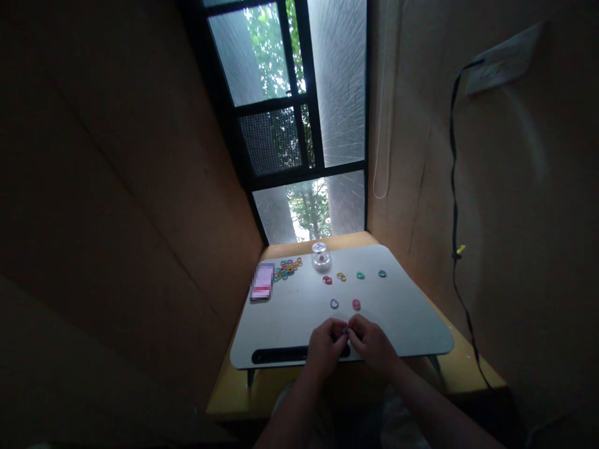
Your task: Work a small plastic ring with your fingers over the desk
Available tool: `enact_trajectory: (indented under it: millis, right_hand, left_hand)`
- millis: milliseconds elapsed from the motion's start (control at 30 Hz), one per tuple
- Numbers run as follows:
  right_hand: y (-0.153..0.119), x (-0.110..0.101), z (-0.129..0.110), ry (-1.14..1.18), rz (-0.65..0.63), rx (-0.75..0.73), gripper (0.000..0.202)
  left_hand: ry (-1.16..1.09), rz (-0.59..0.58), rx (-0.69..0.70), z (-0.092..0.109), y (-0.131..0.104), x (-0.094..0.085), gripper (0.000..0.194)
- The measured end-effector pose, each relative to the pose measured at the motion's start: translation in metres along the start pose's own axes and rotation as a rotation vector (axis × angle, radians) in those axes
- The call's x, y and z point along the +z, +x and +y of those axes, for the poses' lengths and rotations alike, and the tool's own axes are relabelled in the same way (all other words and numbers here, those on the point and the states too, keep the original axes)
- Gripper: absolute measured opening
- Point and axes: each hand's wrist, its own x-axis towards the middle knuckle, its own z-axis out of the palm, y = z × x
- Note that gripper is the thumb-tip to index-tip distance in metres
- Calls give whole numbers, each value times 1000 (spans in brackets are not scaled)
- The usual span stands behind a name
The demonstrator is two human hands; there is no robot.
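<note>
Close to the near edge of the white lap table [290, 321], my left hand [326, 342] and my right hand [369, 340] meet fingertip to fingertip. Pinched between them is a small bluish hair tie [345, 330], mostly covered by the fingers. Just beyond lie a purple hair tie [334, 304] and pink hair ties [356, 304]. Farther back is a row of red hair ties [327, 280], yellow hair ties [341, 277], green hair ties [360, 275] and blue-grey hair ties [382, 273]. A mixed pile of hair ties [289, 268] sits at the back left.
A clear plastic jar [321, 257] stands at the table's back edge. At the left edge lies a phone [262, 282] with a lit screen. A black slot strip [281, 355] runs along the front. A black cable [453, 187] hangs down the right wall.
</note>
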Motion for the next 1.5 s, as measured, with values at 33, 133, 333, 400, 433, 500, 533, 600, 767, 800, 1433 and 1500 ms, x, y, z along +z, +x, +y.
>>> enact_trajectory:
  millis: [33,133,333,400,433,500,533,600,767,800,1433,1500]
  right_hand:
    - [0,0,0,-3,0,-1,9]
    - [0,-1,-2,-14,1,4,9]
    - [-1,-2,-3,-14,-4,0,9]
    - [-2,-2,-4,-16,-6,-2,10]
    - [-2,-2,-4,-16,-8,-5,10]
    - [-2,-2,-3,-14,-12,-12,10]
    - [-2,-1,-2,-16,-14,-16,11]
    - [-2,-1,-1,-24,-14,-22,11]
    - [-1,1,2,-37,1,-32,12]
    - [-1,1,2,-39,1,-30,12]
    - [-1,2,5,-34,9,-9,14]
    - [-1,2,4,-36,3,-8,14]
  left_hand:
    - [7,0,1,1,0,0,16]
    - [26,4,2,3,-1,-1,15]
    - [33,-8,-1,4,-1,0,18]
    - [53,-11,-1,5,-2,0,18]
    - [60,-10,1,5,-2,0,17]
    - [62,-9,6,6,-2,0,17]
    - [66,-7,8,6,-2,0,17]
    - [96,1,13,6,-2,0,16]
    - [136,5,13,6,-3,0,15]
    - [128,4,13,7,-3,0,15]
    - [107,0,22,8,-4,-1,20]
    - [103,-4,20,7,-4,-1,19]
